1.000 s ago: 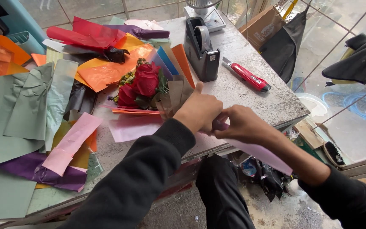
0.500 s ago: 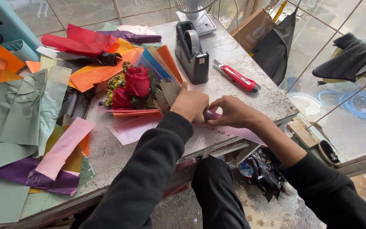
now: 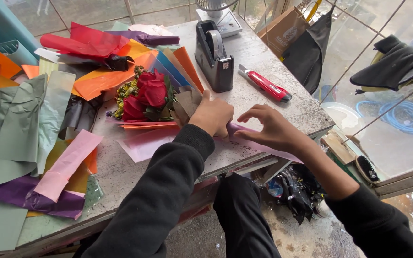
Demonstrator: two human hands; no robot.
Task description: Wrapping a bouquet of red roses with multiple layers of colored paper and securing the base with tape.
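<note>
Coloured paper sheets (image 3: 20, 129) covered the left of the worktop (image 3: 273, 102). At centre lay the rose bouquet (image 3: 149, 98), its stem end under the left hand (image 3: 211, 114), fingers curled shut around the wrap. Just right, the right hand (image 3: 273, 131) pinched the pink wrapping paper (image 3: 264, 148). A tape dispenser (image 3: 213, 57) and red cutter (image 3: 266, 85) stood above.
</note>
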